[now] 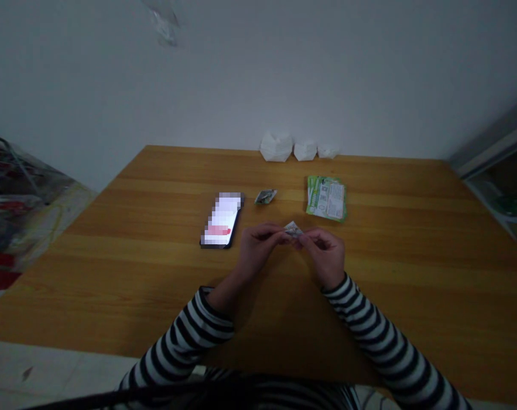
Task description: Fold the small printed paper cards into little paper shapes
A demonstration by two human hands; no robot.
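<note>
Small grey-white folded paper piece (292,229), right of black-edged rectangular phone with lit screen (222,219), pinched in fingertips of left hand (261,244) and right hand (327,250). Left hand stands between phone and piece. Dark-and-green folded packet (265,197) just right of phone's far end. Green-and-white printed card stack (329,200) farther right. Three white faceted, paper-like shapes (305,151) beyond phone, rightward, along far edge of brown wooden tabletop (403,256).

Wooden bench (412,273) carried a phone (222,220), screen lit; small folded piece (266,197) to its right; overlapping green-and-white cards (327,199) farther right; three white pieces (276,147) lined the far edge.
</note>
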